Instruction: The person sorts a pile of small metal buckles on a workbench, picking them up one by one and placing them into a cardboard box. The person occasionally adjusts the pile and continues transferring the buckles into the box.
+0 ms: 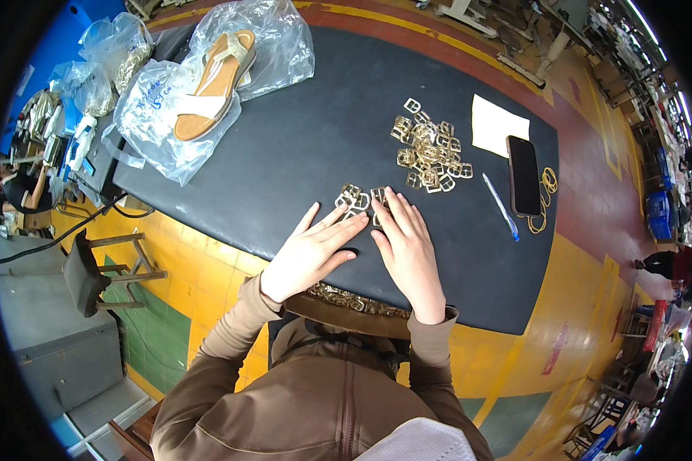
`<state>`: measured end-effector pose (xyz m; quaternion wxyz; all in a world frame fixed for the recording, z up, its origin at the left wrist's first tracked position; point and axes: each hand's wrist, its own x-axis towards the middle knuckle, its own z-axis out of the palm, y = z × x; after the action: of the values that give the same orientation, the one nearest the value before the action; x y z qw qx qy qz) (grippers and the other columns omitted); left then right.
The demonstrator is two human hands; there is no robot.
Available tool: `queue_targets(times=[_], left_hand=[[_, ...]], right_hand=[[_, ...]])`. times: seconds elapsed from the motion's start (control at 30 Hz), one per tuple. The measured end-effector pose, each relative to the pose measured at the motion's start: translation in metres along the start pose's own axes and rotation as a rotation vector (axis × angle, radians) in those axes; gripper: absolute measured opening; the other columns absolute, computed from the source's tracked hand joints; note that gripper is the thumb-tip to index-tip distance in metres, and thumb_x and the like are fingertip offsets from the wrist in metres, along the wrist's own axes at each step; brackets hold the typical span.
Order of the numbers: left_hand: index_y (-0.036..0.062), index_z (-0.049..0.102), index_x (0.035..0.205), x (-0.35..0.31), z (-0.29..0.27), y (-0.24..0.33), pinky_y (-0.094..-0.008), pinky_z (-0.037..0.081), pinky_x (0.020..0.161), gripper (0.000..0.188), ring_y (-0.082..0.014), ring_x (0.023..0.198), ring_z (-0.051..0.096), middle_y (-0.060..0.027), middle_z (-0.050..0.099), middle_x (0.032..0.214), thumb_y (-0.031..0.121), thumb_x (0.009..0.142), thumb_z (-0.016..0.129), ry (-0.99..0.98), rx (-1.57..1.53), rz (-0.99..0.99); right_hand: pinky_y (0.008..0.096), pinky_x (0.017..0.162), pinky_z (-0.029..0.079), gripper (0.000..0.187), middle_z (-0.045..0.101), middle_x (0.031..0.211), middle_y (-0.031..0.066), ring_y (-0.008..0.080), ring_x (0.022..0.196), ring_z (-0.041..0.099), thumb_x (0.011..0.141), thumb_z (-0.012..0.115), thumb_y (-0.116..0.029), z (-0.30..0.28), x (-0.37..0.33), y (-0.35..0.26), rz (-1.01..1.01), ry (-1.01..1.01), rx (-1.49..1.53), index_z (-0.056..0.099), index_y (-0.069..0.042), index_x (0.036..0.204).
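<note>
Several metal buckles lie in a small cluster on the dark tabletop in front of me. My left hand rests flat at the near side of this cluster, fingers stretched out and touching it. My right hand lies palm down just to the right, fingers extended, with its fingertips over a couple of buckles that they partly hide. Farther off and to the right is a larger loose pile of similar buckles. More buckles fill a brown container at the table's near edge, below my wrists.
At the far left a tan sandal sits on clear plastic bags. To the right are a white paper, a black phone, a pen and a yellowish cord. A stool stands left of the table.
</note>
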<state>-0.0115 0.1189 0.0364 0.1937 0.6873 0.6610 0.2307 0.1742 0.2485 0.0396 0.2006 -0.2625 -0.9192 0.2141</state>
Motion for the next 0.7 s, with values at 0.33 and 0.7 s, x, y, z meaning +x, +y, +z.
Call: queue_targets(times=[0.33, 0.7], left_hand=[[0.0045, 0.065, 0.140, 0.005, -0.022, -0.012, -0.0501, 0.032, 0.127, 0.042, -0.0371, 0.151, 0.046, -0.0159, 0.059, 0.154, 0.008, 0.099, 0.068, 0.243, -0.217, 0.000], [0.0129, 0.076, 0.129, 0.020, -0.006, -0.024, -0.0562, 0.031, 0.126, 0.036, -0.0305, 0.148, 0.050, -0.0055, 0.061, 0.152, 0.019, 0.094, 0.076, 0.210, -0.063, -0.047]], right_hand=[[0.0481, 0.110, 0.050, 0.036, 0.060, 0.147, 0.0142, 0.0362, 0.135, 0.058, 0.095, 0.076, -0.013, -0.017, -0.041, 0.005, 0.073, -0.043, 0.269, 0.072, -0.009, 0.130], [0.0459, 0.117, 0.047, 0.037, 0.061, 0.152, 0.0112, 0.0321, 0.142, 0.056, 0.100, 0.071, -0.018, -0.013, -0.070, -0.023, -0.178, -0.373, 0.290, 0.071, -0.006, 0.135]])
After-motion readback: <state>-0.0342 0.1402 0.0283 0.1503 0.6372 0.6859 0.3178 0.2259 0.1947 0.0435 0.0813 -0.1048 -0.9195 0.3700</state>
